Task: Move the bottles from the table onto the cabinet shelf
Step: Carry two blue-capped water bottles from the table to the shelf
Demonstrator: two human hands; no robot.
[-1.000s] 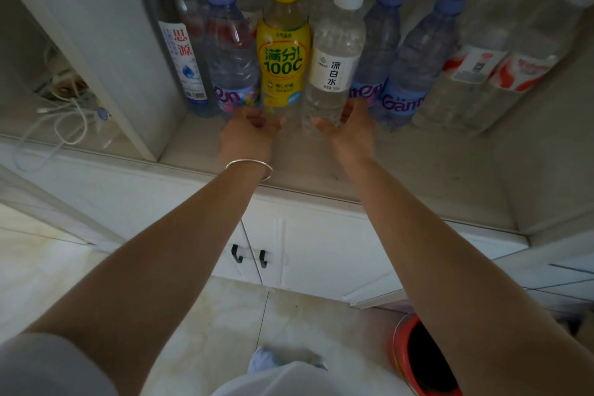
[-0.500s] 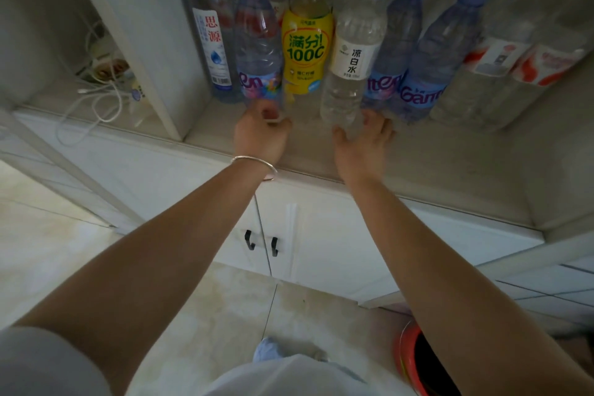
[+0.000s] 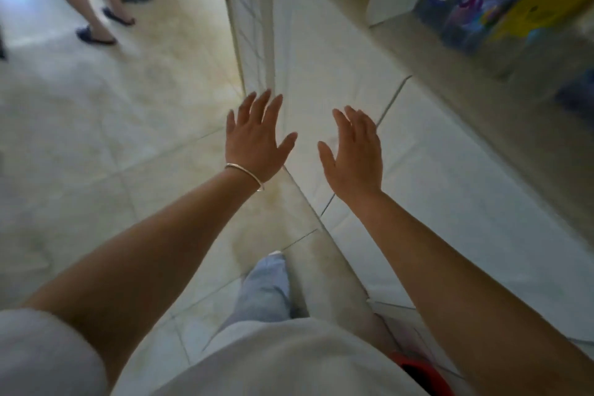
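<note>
Both hands empty, the left hand (image 3: 257,138) and right hand (image 3: 353,154) with fingers spread apart, a person faces away from the bottles (image 3: 501,10) standing blurred on the cabinet shelf (image 3: 514,67); fetching more likely means finding the unseen worktop first.
</note>
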